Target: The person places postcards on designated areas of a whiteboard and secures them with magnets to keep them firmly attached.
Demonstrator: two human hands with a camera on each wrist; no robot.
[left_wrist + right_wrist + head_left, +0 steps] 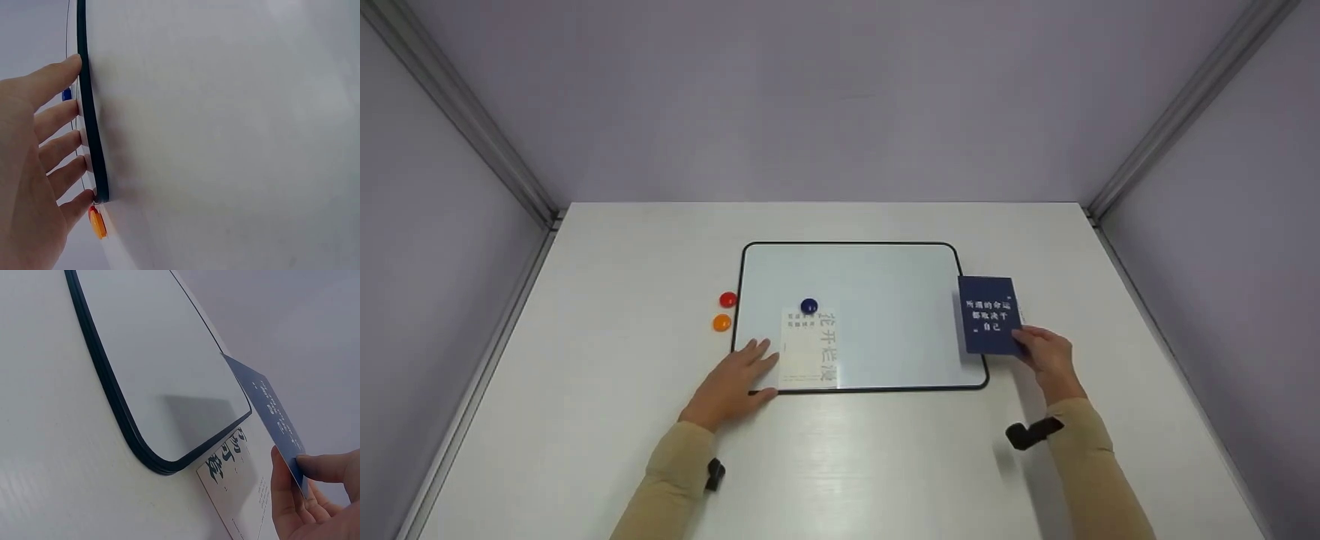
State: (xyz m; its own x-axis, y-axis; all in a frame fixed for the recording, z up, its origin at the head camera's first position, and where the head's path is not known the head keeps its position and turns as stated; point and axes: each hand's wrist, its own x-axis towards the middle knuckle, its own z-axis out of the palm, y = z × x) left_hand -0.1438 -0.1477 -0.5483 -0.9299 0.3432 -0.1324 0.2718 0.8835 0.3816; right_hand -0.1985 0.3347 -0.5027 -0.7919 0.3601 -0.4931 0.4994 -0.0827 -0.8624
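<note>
A navy card with white lettering [988, 315] is pinched between the thumb and fingers of my right hand [1044, 352]. It is held above the right edge of a whiteboard [896, 300], its shadow falling on the board in the right wrist view. My left hand [735, 382] rests with spread, fairly straight fingers on the board's lower left corner. Near those fingertips, a pale card with grey lettering [808, 356] lies on the board. A dark blue round magnet [808, 306] sits at that card's top edge.
A red round magnet [727, 300] and an orange one [721, 322] lie on the table just left of the board. Another white card with dark lettering [236, 489] lies beside the board, below the held card. Walls enclose the table's back and sides.
</note>
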